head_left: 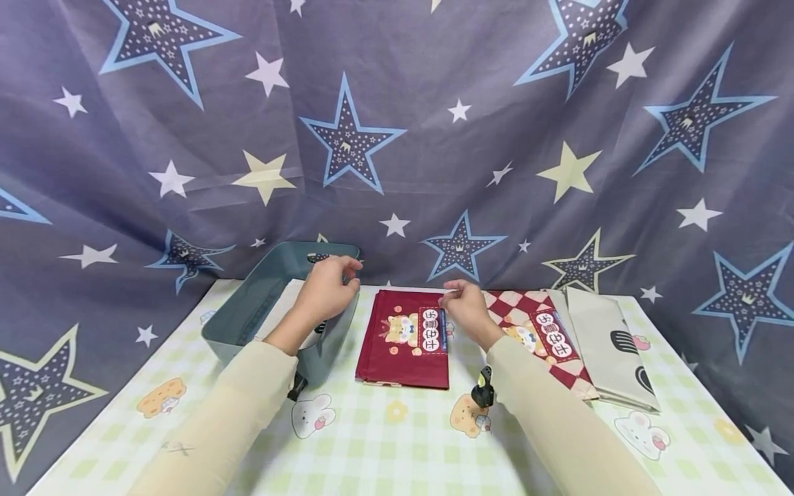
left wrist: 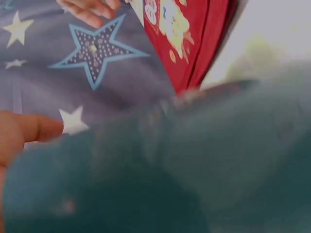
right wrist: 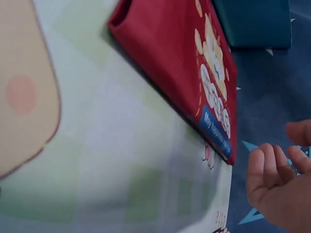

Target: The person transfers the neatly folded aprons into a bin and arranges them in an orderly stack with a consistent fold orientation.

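Note:
My left hand (head_left: 327, 293) is over the right side of a blue-green plastic bin (head_left: 238, 310), its fingers loosely bent with nothing in them. Inside the bin lies a folded off-white piece with black print (head_left: 280, 308), partly hidden by that hand. To the bin's right, a folded dark red fabric piece (head_left: 378, 344) with a cartoon animal and white lettering lies flat on the table. Just beyond its right edge, my right hand (head_left: 469, 308) hovers with relaxed, slightly bent fingers. The right wrist view shows that hand (right wrist: 282, 179) apart from the red piece (right wrist: 160, 43).
Right of my right hand lies a folded red-and-cream checkered piece (head_left: 579, 375), beside a folded off-white one (head_left: 598, 331) with black print. A green-checked cloth (head_left: 347, 448) covers the table. A star-patterned curtain (head_left: 397, 41) hangs behind its back edge.

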Tool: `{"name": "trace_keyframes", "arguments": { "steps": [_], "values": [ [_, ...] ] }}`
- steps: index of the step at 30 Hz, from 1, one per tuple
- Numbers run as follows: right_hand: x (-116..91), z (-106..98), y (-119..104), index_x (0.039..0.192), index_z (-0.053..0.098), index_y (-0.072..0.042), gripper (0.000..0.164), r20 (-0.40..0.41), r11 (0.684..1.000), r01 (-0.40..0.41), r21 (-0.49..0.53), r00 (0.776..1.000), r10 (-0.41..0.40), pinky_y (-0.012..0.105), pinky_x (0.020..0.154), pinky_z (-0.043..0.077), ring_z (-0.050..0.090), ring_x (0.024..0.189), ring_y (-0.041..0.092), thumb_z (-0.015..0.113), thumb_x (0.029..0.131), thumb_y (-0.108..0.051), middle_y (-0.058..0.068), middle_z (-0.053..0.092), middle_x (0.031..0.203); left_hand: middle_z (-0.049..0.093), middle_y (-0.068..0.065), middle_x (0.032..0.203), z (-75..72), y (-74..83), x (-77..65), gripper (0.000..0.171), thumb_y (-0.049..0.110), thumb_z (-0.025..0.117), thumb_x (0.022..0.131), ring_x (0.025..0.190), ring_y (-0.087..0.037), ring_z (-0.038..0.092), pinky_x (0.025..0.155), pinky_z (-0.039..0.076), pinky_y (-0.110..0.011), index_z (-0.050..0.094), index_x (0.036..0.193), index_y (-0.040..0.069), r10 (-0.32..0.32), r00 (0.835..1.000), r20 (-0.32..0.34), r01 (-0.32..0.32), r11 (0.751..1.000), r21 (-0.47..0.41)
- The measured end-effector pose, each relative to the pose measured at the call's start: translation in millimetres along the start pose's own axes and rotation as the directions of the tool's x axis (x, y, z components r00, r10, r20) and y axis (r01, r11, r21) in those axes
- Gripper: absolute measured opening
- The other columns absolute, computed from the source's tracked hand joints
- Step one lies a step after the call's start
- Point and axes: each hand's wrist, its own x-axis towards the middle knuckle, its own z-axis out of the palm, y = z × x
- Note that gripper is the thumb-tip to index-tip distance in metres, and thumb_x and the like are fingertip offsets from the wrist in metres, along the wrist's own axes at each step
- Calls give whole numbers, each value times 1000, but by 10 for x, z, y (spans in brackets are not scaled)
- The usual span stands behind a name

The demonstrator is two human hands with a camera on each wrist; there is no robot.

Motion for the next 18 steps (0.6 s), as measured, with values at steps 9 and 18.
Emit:
{"name": "trace_keyframes", "arguments": {
  "steps": [9, 18],
  "values": [
    [-14, -20, 114, 124, 62, 9, 41, 66, 983, 27, -179, 998, -16, 30, 77, 54, 67, 94, 30, 68, 83, 10, 25, 67, 105, 67, -11, 114, 219, 219, -30, 33, 13, 66, 94, 105, -28, 65, 87, 56, -47, 69, 126, 6, 7, 999, 40, -9, 999, 52],
    [-20, -15, 182, 122, 64, 8, 40, 111, 946, 47, -321, 994, -12, 25, 65, 49, 63, 76, 18, 73, 84, 1, 17, 70, 94, 65, -11, 111, 464, 279, -76, 34, 16, 67, 95, 96, -24, 61, 84, 55, -44, 67, 129, 9, -28, 995, 100, 20, 997, 81]
  ]
}}
